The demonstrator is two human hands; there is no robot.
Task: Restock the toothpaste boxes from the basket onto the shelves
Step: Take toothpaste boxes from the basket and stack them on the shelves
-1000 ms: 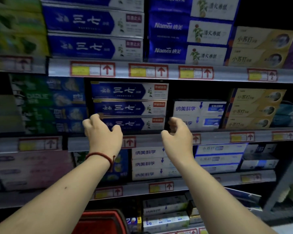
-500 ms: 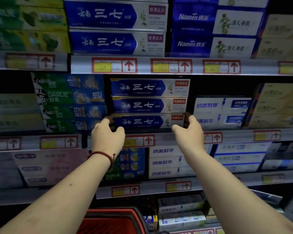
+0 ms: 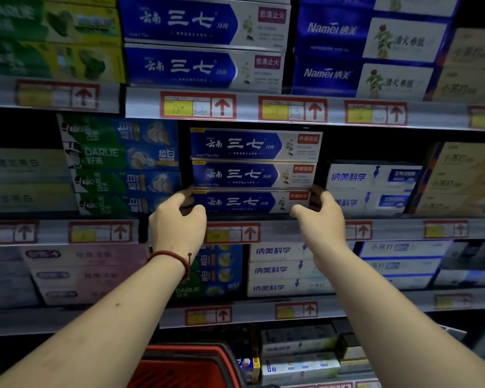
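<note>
Blue toothpaste box (image 3: 247, 202) lowest of three stacked on the shelf (image 3: 398, 229), clasped endwise by left hand (image 3: 177, 225) and right hand (image 3: 321, 219), fingers (image 3: 181, 196) curled round each end. Red basket (image 3: 185, 368) below.

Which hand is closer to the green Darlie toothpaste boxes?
Left. The left hand holds the bottom blue box's left end, right beside the green Darlie boxes. The right hand holds that box's right end, farther from them.
</note>
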